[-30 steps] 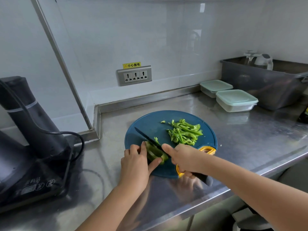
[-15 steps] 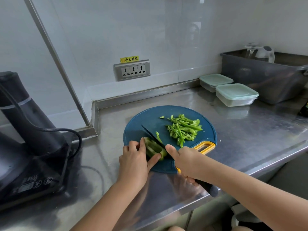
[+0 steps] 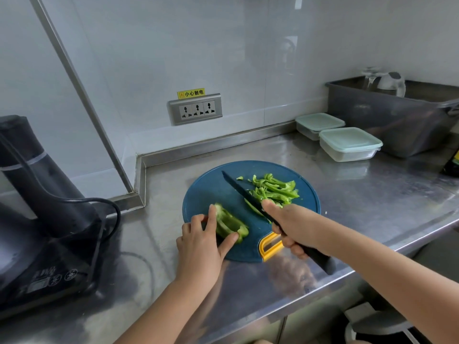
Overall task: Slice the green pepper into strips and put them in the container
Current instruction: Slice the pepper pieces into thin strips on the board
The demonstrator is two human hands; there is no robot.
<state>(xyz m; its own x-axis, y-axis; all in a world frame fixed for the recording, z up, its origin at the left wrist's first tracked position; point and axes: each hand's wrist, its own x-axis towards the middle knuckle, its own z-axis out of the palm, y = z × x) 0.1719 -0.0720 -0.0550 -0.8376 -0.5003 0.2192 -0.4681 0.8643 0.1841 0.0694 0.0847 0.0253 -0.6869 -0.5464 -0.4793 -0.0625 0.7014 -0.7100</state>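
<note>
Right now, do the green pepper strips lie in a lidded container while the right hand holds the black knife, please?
No: in the head view, the green pepper strips lie on the round blue cutting board; the right hand holds the black knife.

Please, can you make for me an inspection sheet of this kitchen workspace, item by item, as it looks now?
Surface: steel counter; a blue cutting board lies near its front edge.
Job's things: uncut pepper piece on the board's left; cut strips piled on its right; knife blade between them; two containers at back right, both lidded.
Clutter: grey tub with glassware, back right.
Hands: left hand holds the pepper piece; right hand grips the knife handle.
Cables: a black cable loops beside the black appliance, left of the board.
Surroundings: wall socket, nothing plugged in.
</note>
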